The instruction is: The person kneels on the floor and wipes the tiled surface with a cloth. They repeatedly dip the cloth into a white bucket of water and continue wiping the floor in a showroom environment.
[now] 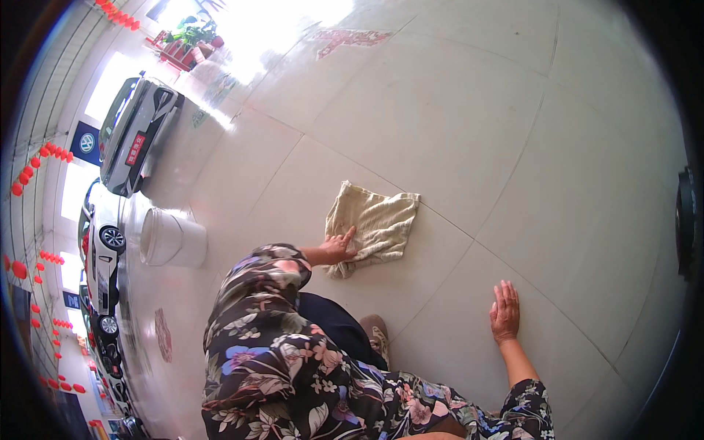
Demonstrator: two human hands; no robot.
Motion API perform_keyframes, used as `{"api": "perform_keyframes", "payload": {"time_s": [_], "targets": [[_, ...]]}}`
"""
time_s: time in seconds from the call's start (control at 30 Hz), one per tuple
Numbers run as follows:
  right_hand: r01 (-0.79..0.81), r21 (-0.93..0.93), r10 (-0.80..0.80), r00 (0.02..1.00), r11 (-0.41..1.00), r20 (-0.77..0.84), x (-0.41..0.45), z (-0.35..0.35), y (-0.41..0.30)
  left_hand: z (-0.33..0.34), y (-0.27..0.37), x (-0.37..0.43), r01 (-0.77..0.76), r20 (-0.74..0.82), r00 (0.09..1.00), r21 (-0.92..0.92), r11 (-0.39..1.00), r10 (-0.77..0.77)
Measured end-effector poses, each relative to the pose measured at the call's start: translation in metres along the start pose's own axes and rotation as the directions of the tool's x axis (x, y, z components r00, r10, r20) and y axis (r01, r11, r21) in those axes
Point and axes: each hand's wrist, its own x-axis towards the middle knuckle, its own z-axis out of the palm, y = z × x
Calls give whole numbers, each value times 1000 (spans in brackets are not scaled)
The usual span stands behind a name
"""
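Note:
A beige cloth (377, 220) lies spread and wrinkled on the tiled floor (440, 137), its lower left edge bunched. My left hand (340, 247) rests palm down on the cloth's lower left part, with the index finger and thumb spread; whether any of the fabric is pinched under the fingers cannot be told. Further right, apart from the cloth, my right hand (505, 311) is palm down on or just above the bare tiles, fingers extended and holding nothing. Both arms wear floral-patterned sleeves. Between the hands, nearer my body, a shoe (377, 336) shows beside dark trousers.
A white plastic bucket (173, 239) with a wire handle stands left of the cloth. Beyond it are a silver car (140, 137) and a white car (104, 253). Potted plants (192, 36) are at the upper left. A dark round-edged object (686, 223) is at the right rim.

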Motion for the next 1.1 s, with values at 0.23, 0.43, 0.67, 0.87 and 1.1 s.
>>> {"api": "perform_keyframes", "payload": {"time_s": [0.23,0.43,0.67,0.87,1.1], "targets": [[36,-36,-36,999,999,18,30,10,-32,17,26,-2,-70,-375,927,-193,979,-7],[45,152,-61,993,987,98,130,40,-86,26,20,21,-128,-529,840,27,991,123],[61,-27,-55,983,998,174,190,81,-100,44,2,6,-308,-588,792,-150,940,165],[49,-152,-16,977,987,211,189,73,-101,67,4,18,-359,-593,774,-119,926,224],[69,-194,-27,977,979,211,196,69,-105,75,5,24,-307,-655,720,-4,952,229]]}}
